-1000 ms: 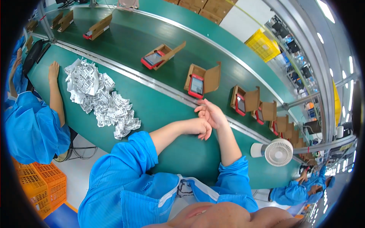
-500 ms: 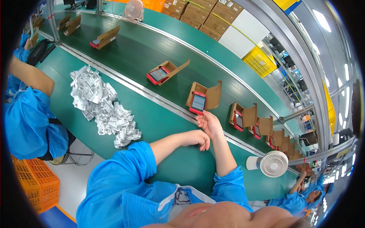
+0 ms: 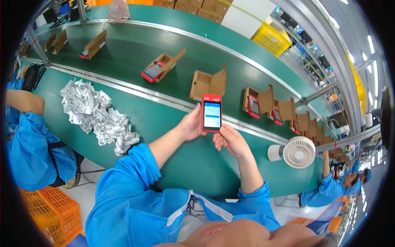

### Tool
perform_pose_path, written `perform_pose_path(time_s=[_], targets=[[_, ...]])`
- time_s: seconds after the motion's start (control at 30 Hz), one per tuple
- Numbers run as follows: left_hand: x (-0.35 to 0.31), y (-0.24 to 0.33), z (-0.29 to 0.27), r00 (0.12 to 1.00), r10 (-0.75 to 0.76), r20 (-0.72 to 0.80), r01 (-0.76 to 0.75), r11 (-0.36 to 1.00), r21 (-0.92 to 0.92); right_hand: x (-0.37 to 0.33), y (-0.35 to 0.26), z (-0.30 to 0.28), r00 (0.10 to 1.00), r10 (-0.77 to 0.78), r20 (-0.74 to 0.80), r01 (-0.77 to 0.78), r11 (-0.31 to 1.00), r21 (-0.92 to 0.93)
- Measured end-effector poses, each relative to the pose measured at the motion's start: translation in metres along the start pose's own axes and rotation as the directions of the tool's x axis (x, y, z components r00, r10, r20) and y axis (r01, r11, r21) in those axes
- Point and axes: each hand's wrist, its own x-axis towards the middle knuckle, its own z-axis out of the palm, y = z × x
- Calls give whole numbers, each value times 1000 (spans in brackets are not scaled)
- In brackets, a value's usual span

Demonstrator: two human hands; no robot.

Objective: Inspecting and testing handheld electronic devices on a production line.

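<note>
The person holds a red handheld device [image 3: 212, 112] with a lit screen up over the green desk [image 3: 193, 160], just near of the metal rail that edges the conveyor belt [image 3: 135, 49]. The left hand [image 3: 191, 124] wraps its grip around the device's left edge, fingers pressed against it. The right hand [image 3: 230, 140] pinches the lower right corner from below, thumb and fingertips closed on the casing.

Just beyond the device, on the belt, sits an empty open cardboard box [image 3: 209, 83] with its lid raised. To its right stand more open boxes with red devices [image 3: 257, 103] inside; to its left lies another boxed device [image 3: 158, 68].

On the desk to the left lies a heap of white paper leaflets [image 3: 96, 117]. A small white fan [image 3: 297, 151] stands on the desk to the right. A co-worker's blue sleeve [image 3: 26, 152] shows at the far left.
</note>
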Motion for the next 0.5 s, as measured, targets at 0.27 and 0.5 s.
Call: perform_pose_path(time_s=[0.27, 0.5], targets=[[1, 7, 8, 999, 38, 13, -39, 996, 81, 22, 43, -27, 979, -192, -75, 176, 968, -180], [-5, 0, 11, 997, 35, -63, -22, 981, 193, 36, 52, -25, 863, -387, -324, 346, 921, -178]])
